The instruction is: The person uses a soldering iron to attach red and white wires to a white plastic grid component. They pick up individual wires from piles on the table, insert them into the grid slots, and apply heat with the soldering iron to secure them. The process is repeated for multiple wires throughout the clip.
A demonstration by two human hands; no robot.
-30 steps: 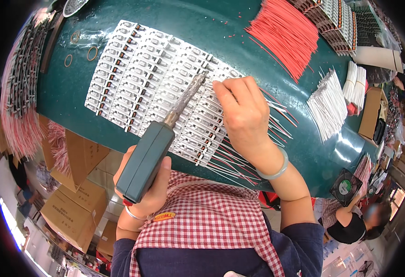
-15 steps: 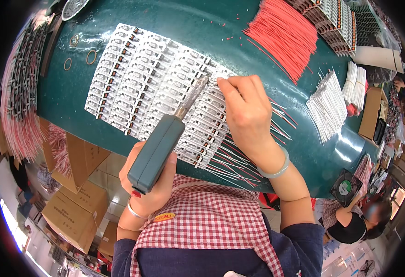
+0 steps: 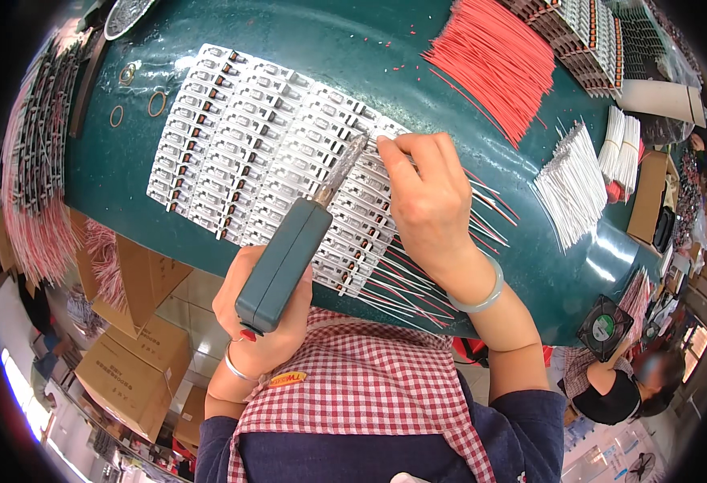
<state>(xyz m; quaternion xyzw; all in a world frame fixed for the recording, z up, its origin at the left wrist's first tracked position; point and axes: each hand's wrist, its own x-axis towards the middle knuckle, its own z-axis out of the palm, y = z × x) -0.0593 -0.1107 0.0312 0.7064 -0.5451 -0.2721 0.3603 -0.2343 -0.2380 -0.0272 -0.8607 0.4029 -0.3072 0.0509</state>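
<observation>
My left hand (image 3: 289,328) is wrapped round the dark green-grey body of a soldering gun (image 3: 285,262). Its silvery tip reaches the top of the rightmost column of small white modules (image 3: 353,211). Beside that tip, the thumb and forefinger of my right hand (image 3: 430,201) are pinched together over the modules' edge; anything between them is too small or hidden to make out. Red and white wires (image 3: 410,282) stick out from this column, running under my right wrist. More columns of white modules (image 3: 196,121) lie to the left, joined in sheets.
On the green table (image 3: 305,36) lie a pile of red wires (image 3: 494,64), white wires (image 3: 571,185) and several rubber bands (image 3: 157,104). Stacked module sheets (image 3: 575,40) stand at the far right. A small black fan (image 3: 603,326) sits near the right edge. Cardboard boxes (image 3: 132,370) are below left.
The soldering gun and my left hand have shifted slightly to the right, the tip staying close to my right fingertips. My right hand has moved only a touch leftward.
</observation>
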